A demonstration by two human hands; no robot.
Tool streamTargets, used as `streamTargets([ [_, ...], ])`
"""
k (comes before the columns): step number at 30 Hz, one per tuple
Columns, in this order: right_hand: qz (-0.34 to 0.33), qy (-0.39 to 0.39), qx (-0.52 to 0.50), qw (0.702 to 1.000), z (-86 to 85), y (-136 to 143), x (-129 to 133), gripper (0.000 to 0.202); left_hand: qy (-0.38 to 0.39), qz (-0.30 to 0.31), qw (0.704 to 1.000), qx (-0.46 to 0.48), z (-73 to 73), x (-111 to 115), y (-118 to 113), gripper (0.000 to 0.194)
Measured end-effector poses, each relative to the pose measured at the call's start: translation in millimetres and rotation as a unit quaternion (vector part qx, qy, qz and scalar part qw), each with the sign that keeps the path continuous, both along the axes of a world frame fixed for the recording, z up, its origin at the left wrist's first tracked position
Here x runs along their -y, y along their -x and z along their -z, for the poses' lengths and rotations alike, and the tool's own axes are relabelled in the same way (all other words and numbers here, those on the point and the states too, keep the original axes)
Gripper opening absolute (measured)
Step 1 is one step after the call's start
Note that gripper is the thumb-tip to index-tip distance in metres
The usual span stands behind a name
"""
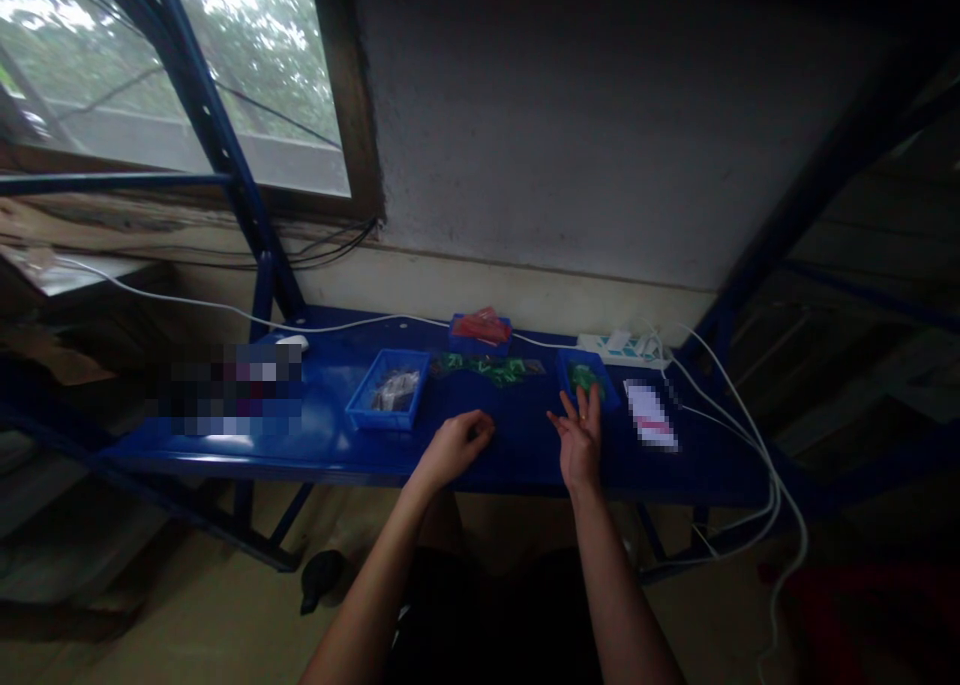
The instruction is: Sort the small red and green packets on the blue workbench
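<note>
My left hand point(457, 445) is over the front of the blue table, its fingers curled together; whatever may be in them is hidden. My right hand point(580, 435) has its fingers spread and reaches the near edge of a small blue bin point(609, 397) with green pieces point(583, 377) in it. Left of my left hand stands a larger blue bin point(360, 413) with small greyish packets point(396, 390) inside. Between the bins lies a row of green pieces and clear bags point(499, 369). Behind them is a blue bin point(480, 346) of red packets point(484, 325).
A white power strip point(622, 351) with plugs and white cables point(731, 420) lies at the back right. A pale blurred-out card or phone point(649, 413) is on the right of the blue table point(300, 455). Blue rack posts point(217, 145) rise at the left.
</note>
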State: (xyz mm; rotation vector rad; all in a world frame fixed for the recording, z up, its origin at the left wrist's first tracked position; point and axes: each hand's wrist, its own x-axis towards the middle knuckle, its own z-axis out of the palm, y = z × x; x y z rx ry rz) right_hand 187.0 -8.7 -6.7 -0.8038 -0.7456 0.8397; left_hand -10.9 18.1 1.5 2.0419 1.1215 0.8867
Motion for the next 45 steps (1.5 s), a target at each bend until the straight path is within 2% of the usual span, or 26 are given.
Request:
streamTargets([
  [4, -0.006, -0.028, -0.033, 0.999, -1.7, -1, 2, 0.061, -0.001, 0.001, 1.000, -0.004, 0.1, 0, 0, 0.016],
  [11, -0.017, -0.026, -0.139, 0.990, -2.1, -10, 4, 0.050, -0.010, -0.002, 1.000, -0.013, 0.6, 0, 1, 0.015],
  [17, -0.056, -0.019, -0.230, 0.971, -4.3, -16, 6, 0.045, -0.012, -0.007, 1.000, -0.021, -1.0, 1, 1, 0.015],
  [25, -0.060, -0.050, -0.263, 0.962, -10.3, -21, 15, 0.040, -0.011, 0.000, 1.000, -0.015, -3.0, 2, 0, 0.015],
  [36, -0.020, 0.007, -0.269, 0.963, -34.5, -29, 19, 0.048, -0.011, 0.004, 1.000, -0.017, -3.1, 3, 1, 0.015],
  [40, -0.018, 0.031, -0.269, 0.962, -37.8, -32, 20, 0.057, -0.010, -0.005, 1.000, -0.019, -3.1, 3, 0, 0.015],
  [45, -0.002, 0.049, -0.256, 0.965, -36.1, -37, 23, 0.058, -0.008, -0.001, 1.000, -0.023, -1.5, 1, 0, 0.016],
])
